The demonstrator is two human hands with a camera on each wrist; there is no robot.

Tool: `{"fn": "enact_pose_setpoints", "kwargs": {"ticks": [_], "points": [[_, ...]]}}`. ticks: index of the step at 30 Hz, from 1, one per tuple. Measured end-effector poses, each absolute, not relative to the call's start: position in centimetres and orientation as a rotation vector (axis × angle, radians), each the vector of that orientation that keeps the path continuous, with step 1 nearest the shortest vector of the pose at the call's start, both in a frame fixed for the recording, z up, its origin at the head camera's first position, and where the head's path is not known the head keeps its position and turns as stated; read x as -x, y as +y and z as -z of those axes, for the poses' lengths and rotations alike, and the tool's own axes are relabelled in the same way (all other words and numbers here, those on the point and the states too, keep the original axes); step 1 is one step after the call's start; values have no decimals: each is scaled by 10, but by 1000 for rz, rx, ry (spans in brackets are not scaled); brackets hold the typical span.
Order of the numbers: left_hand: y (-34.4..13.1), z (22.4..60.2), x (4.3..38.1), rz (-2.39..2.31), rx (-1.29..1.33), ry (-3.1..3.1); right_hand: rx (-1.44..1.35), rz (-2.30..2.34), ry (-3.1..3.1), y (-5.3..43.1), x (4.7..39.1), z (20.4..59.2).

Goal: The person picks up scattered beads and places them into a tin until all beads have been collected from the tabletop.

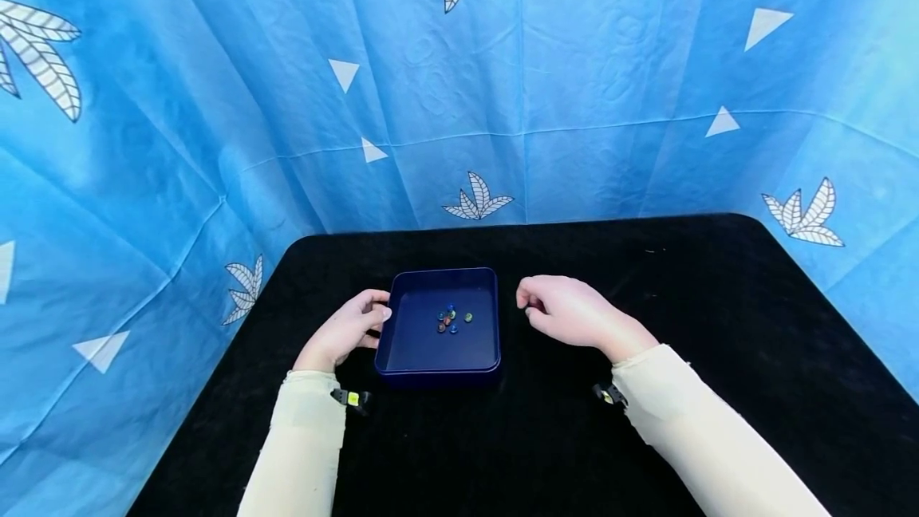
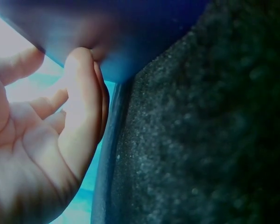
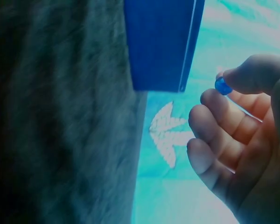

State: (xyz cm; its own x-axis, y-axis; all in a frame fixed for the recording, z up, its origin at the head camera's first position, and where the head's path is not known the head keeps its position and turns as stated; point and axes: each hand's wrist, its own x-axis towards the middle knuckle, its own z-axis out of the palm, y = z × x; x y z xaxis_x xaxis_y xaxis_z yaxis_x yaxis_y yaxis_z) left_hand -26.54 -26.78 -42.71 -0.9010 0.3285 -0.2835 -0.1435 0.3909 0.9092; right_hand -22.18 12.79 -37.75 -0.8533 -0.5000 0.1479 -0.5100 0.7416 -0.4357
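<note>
A dark blue square box [image 1: 438, 361], its top uncovered, stands on the black table. Several small glass marbles [image 1: 453, 329], blue, green and brownish, lie in a loose cluster on its floor. My left hand [image 1: 348, 329] grips the box's left side, thumb at the rim and fingers against the outer wall. The left wrist view shows a fingertip [image 2: 80, 56] pressed to that wall. Right of the box, my right hand [image 1: 574, 311] is raised and pinches a blue marble [image 3: 222, 86] between thumb and index finger, with the other fingers curled.
The black cloth-covered table [image 1: 718, 325] extends on both sides of the box. A blue curtain [image 1: 574, 62] with white leaf and triangle prints hangs behind the table and along its sides. Small dark cameras [image 1: 609, 395] are strapped at both wrists, over pale sleeves.
</note>
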Motion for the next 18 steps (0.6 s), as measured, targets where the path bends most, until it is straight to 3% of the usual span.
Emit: {"fn": "enact_pose_setpoints", "kwargs": {"ticks": [18], "points": [[-267, 425, 266, -1531, -174, 2213, -1026, -661, -2810, 59, 240, 347]]}}
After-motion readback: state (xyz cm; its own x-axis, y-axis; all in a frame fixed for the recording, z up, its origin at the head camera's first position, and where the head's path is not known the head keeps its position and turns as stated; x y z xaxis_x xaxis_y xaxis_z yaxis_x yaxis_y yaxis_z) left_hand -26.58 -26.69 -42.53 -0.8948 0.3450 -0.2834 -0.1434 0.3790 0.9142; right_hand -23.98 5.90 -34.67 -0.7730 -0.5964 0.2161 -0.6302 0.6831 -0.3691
